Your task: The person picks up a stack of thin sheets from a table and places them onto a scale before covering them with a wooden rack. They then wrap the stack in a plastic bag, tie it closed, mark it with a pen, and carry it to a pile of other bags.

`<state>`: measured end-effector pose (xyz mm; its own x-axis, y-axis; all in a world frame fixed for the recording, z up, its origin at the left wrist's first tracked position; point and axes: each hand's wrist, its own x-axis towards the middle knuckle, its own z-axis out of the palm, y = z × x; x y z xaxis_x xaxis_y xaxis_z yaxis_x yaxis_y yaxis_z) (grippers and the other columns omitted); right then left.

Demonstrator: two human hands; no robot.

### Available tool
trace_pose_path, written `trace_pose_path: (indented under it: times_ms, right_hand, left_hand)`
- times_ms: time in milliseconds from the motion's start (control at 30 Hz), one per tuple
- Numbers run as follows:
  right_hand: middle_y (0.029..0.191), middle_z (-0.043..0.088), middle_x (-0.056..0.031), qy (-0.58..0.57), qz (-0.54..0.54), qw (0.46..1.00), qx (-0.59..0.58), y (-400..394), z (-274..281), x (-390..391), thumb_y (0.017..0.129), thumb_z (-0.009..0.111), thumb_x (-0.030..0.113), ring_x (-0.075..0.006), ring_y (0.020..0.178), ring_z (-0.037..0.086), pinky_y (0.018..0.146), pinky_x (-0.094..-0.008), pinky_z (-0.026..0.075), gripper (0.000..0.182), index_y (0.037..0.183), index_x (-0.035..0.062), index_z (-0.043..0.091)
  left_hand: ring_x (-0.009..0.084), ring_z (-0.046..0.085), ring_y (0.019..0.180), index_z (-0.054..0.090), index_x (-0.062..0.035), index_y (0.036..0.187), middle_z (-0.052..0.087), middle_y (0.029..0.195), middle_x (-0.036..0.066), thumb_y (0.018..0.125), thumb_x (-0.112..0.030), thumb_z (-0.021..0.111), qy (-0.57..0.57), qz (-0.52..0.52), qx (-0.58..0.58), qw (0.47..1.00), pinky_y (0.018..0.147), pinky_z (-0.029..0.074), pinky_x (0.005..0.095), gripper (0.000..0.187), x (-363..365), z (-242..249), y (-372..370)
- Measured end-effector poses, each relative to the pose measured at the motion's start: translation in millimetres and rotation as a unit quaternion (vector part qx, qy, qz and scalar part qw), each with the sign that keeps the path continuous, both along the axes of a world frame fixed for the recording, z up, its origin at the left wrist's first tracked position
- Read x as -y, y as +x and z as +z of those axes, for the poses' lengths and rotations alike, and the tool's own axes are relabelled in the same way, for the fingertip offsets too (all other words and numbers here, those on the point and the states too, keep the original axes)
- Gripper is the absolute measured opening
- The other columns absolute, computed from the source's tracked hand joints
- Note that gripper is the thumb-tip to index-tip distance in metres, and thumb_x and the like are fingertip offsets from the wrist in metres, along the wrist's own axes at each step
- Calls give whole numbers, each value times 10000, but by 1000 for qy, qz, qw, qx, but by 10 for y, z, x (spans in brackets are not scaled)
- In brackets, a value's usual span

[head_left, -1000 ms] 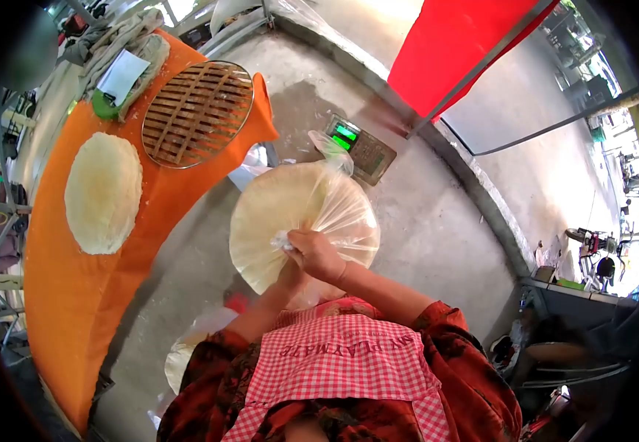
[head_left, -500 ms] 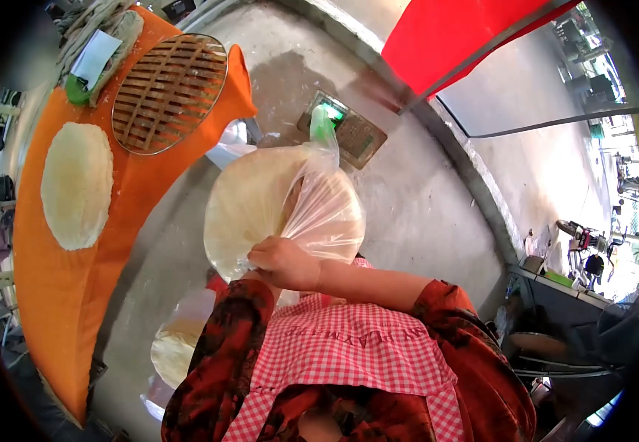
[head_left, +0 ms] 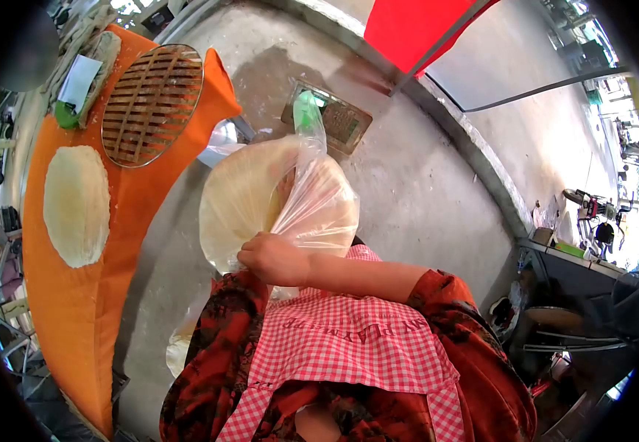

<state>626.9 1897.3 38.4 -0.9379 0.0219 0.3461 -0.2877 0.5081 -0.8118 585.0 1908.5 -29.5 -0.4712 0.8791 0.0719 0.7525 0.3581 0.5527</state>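
My right hand point(head_left: 266, 258) is closed on the gathered side of a clear plastic bag point(head_left: 321, 210), whose film runs in tight folds from my fist. Inside the bag is a stack of large, round, flat, pale sheets point(head_left: 238, 195), facing up in front of my apron point(head_left: 356, 335). A twisted, green-tinted end point(head_left: 308, 114) of the bag sticks out at the far side. My left sleeve point(head_left: 220, 317) reaches up to the near edge of the bag; the left hand itself is hidden behind my right hand and the bag, so its fingers do not show.
On the left, an orange-covered table point(head_left: 76, 309) bears a pile of round pale sheets point(head_left: 76, 206) and a round slatted rack point(head_left: 154, 107). A flat scale point(head_left: 345, 125) lies on the concrete floor point(head_left: 422, 199) beyond the bag. Another bagged stack point(head_left: 178, 350) shows beside my left sleeve.
The view has turned slightly, shifting the table, rack and scale in it. My right hand keeps its hold on the bag. The bagged stack by my left sleeve is now more covered.
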Motion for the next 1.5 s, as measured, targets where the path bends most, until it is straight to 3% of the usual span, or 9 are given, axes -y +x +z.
trace_pose_path:
  times_ms: [233, 433, 633, 1000, 1200, 1500]
  right_hand:
    - [671, 511, -137, -58, -18, 998, -8, 15, 96, -81, 684, 591, 53, -355, 674, 557, 623, -449, 458, 126, 692, 13, 472]
    - [685, 525, -146, -19, -11, 1000, -18, -18, 25, -19, 689, 591, 60, -359, 683, 562, 611, -454, 453, 114, 703, 13, 488]
    - [718, 561, -156, -30, 22, 998, 49, -4, 150, -134, 745, 593, 93, -377, 702, 575, 612, -463, 462, 99, 738, 18, 529]
    - [692, 501, -167, -32, 76, 996, 36, -82, 183, -180, 724, 621, 16, -382, 692, 537, 608, -447, 437, 156, 728, 7, 464]
    - [706, 536, -159, -12, 73, 996, 45, -117, 203, -205, 723, 602, 49, -381, 693, 563, 648, -463, 461, 116, 727, 16, 491]
    - [697, 526, -180, -15, 74, 994, 79, -149, 202, -215, 718, 588, 24, -397, 690, 555, 608, -460, 458, 115, 726, 6, 475]
  left_hand:
    - [358, 365, 1134, 448, -41, 1223, 403, 1230, 164, 900, -189, 444, -11, -2, -11, 1000, 924, 310, 483, 355, -11, -34, 30]
    - [358, 326, 1173, 422, -53, 1257, 370, 1272, 161, 908, -222, 435, -4, 14, -8, 1000, 951, 280, 499, 388, 54, 47, 11]
    - [357, 287, 1212, 397, -64, 1291, 336, 1313, 159, 916, -255, 426, 1, 47, -17, 999, 977, 250, 514, 422, 42, 46, -24]
    - [356, 216, 1284, 351, -86, 1353, 275, 1389, 153, 931, -317, 410, -30, 113, -15, 993, 1025, 195, 542, 485, 146, 11, -323]
    - [355, 177, 1324, 326, -98, 1387, 242, 1431, 151, 938, -350, 402, -43, 129, -21, 991, 1052, 165, 558, 520, 166, 3, -367]
    - [354, 119, 1383, 288, -115, 1438, 192, 1493, 147, 950, -400, 388, -55, 161, -26, 985, 1091, 120, 581, 573, 243, -31, -453]
